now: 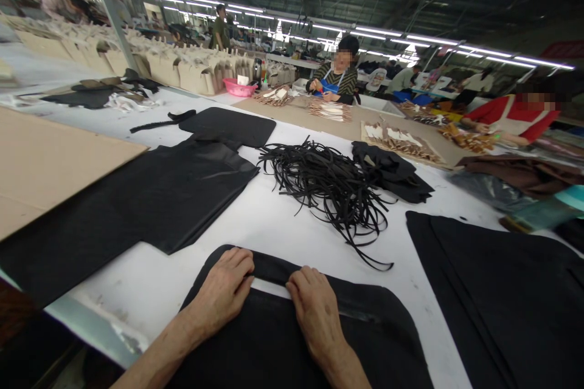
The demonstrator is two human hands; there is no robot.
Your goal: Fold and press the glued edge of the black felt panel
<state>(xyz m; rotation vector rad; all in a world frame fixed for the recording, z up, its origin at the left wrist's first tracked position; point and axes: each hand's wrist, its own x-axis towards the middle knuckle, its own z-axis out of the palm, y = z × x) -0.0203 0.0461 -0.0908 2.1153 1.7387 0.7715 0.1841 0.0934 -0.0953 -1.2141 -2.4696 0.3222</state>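
A black leather-like panel [260, 340] with rounded upper corners lies in front of me. Along its far edge runs a black band [271, 268], and a white gap shows between band and panel. My left hand [228, 282] is closed on the band left of the gap, fingers over it and thumb on the near side. On the right of the gap, my right hand [314, 301] grips the same band with curled fingers. The undersides of the fingers are hidden. Beyond the hands sits a tangled heap of thin black strips [326, 179].
More black panels lie at left [137, 194] and right [497, 292] on the white table [219, 228]. Behind the strips is a crumpled black piece [392, 170]. Brown board [55, 164] covers the far left. A co-worker in a striped top [337, 79] sits across, another in red [511, 118] at right.
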